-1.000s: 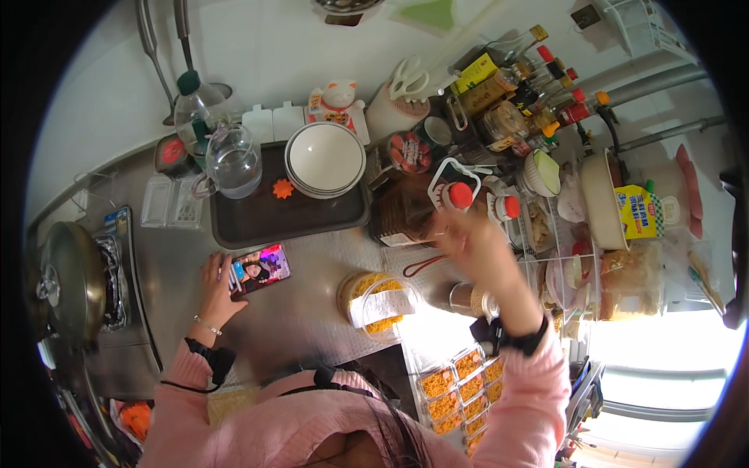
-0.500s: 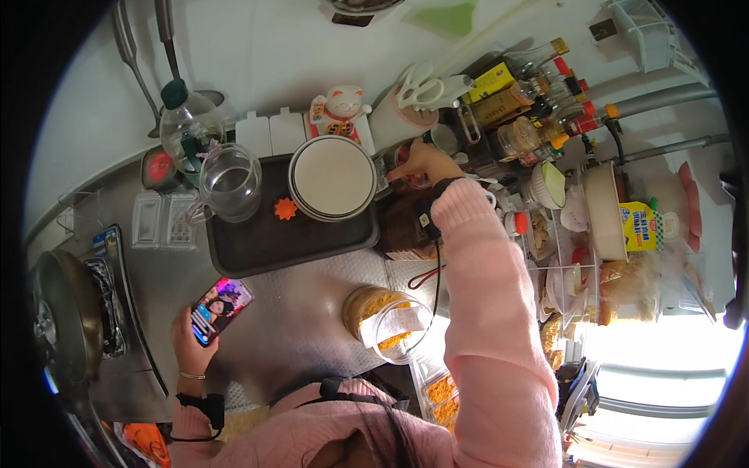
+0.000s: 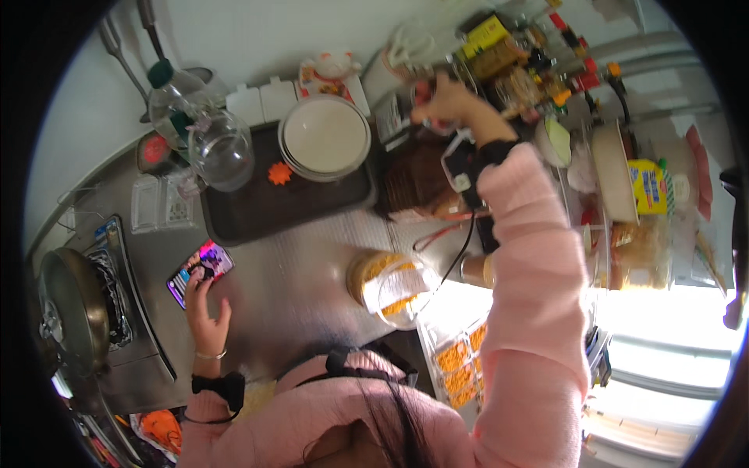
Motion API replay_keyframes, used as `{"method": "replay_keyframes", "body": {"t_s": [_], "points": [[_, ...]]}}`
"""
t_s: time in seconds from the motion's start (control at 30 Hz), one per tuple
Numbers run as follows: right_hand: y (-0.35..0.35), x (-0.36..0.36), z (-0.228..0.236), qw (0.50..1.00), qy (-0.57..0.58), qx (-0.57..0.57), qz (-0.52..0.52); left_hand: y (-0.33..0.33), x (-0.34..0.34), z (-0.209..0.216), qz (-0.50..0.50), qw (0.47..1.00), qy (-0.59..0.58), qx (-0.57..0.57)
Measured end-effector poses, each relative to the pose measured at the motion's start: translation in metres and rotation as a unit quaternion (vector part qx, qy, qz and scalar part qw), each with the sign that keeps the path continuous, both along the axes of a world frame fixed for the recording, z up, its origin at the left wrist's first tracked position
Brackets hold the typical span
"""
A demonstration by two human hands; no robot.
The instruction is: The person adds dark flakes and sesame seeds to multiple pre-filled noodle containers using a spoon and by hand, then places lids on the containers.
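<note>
Left hand [image 3: 207, 326] shifted over phone [image 3: 212, 257]; packet [image 3: 649, 188] lettering unclear.

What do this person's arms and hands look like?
Pink sleeves, each with a black band near its end. A black cable hangs from the right one. A thin, pale bracelet sits near the left hand. That and the right hand are gloveless.

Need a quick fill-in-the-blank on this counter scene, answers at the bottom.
1. The left hand has its fingers over the lit screen of a ____.
2. The stacked white bowls sit on a dark ____.
3. In the picture, the right hand is to the ____ of those bowls.
4. A thin bracelet circles the person's ____ wrist.

Missing words: phone; tray; right; left.
</note>
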State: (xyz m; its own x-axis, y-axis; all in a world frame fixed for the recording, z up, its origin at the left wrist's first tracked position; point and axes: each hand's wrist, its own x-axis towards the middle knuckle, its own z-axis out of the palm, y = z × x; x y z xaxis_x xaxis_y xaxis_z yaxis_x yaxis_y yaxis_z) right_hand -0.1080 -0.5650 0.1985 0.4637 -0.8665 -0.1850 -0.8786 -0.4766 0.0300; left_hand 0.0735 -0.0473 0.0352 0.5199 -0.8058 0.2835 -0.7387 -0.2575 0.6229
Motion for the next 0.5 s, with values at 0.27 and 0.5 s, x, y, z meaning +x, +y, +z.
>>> {"method": "replay_keyframes", "body": {"t_s": [0.27, 0.5], "points": [[0.117, -0.053, 0.178, 0.986, -0.154, -0.012, 0.066, -0.099, -0.112, 0.057, -0.297, 0.942, 0.121, -0.095], [0.254, -0.15, 0.223, 0.968, -0.241, -0.055, 0.047, -0.137, -0.173, 0.068, -0.415, 0.908, -0.003, -0.056]]}}
